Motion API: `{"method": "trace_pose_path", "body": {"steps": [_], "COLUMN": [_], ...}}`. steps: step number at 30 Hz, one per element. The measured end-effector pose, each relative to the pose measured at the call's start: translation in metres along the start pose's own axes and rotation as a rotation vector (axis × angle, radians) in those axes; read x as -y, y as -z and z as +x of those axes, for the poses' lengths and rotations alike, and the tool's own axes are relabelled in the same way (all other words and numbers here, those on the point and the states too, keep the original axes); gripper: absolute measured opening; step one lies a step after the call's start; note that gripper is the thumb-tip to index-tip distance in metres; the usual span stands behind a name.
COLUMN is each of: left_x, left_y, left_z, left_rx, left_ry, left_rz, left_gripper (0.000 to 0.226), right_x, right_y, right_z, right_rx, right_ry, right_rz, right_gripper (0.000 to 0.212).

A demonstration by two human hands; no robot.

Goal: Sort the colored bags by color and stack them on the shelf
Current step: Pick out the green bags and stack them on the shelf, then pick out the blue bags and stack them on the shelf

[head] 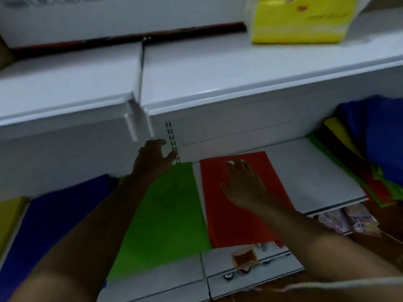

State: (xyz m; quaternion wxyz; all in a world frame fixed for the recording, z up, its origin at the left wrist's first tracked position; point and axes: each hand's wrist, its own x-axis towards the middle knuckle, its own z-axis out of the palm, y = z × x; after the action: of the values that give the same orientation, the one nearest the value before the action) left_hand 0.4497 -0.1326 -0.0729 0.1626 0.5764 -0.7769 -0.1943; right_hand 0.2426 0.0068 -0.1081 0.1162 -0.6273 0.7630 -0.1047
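We see our right hand (244, 184) lying flat, fingers spread, on the red bag (235, 219) at centre of the white shelf (316, 175). At nine o'clock of it lies the green bag (174, 214), then the blue bag (56, 214) and a yellow bag (11, 216), cut off by the frame. Our left hand (152, 158) hovers loosely open over the green bag's far corner. At three o'clock a mixed pile of bags (370, 149) blurs together.
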Motion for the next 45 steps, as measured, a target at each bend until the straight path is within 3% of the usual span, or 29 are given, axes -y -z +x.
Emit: {"method": "trace_pose_path", "body": {"steps": [13, 16, 21, 32, 42, 45], "left_x": [-0.335, -0.393, -0.464, -0.555, -0.543, -0.541], "left_y": [-0.084, -0.118, -0.16, -0.251, -0.334, -0.343], "left_z": [-0.049, -0.066, -0.075, 0.0, 0.074, 0.082], "left_rx": [0.06, 0.114, 0.201, 0.271, 0.406, 0.379], "left_ry": [-0.364, -0.415, -0.448, -0.507, -0.279, -0.228], "left_rz": [-0.07, -0.066, -0.065, -0.063, -0.036, -0.087], "left_gripper": [0.061, 0.062, 0.059, 0.067, 0.07, 0.068], "right_x": [-0.25, -0.301, -0.36, -0.464, -0.539, -0.541], "right_y": [0.146, 0.165, 0.177, 0.181, 0.155, 0.153], "right_z": [-0.128, -0.16, -0.18, -0.137, -0.078, -0.072], "right_rx": [-0.231, -0.297, -0.265, -0.137, -0.024, -0.069], "right_ry": [-0.239, -0.321, -0.417, -0.525, -0.694, -0.678], "right_rz": [0.009, 0.011, 0.063, 0.08, 0.156, 0.093], "right_gripper": [0.064, 0.064, 0.065, 0.066, 0.077, 0.072]}}
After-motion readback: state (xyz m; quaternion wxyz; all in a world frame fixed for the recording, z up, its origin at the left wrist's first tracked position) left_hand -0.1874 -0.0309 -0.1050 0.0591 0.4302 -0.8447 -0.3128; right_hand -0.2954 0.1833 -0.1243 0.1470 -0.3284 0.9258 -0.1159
